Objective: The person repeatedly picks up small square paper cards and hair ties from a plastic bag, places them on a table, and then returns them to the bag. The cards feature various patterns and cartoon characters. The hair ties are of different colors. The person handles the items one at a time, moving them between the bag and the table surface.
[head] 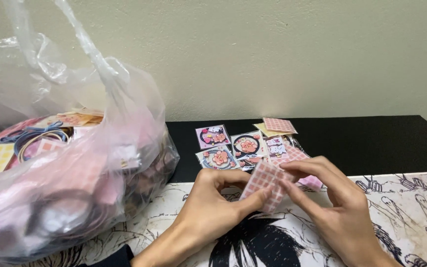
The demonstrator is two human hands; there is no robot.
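Both hands hold a small pink checked packet just above the printed mat. My left hand pinches its lower left edge with thumb and fingers. From the right, my right hand grips its upper edge with the fingertips. Behind the packet lie several small square packets with pink flower and cartoon prints on the black table.
A large clear plastic bag full of hair ties and pink packets fills the left side. A black-and-white illustrated mat covers the near table. A pink checked packet lies on a yellow one at the back, near the wall.
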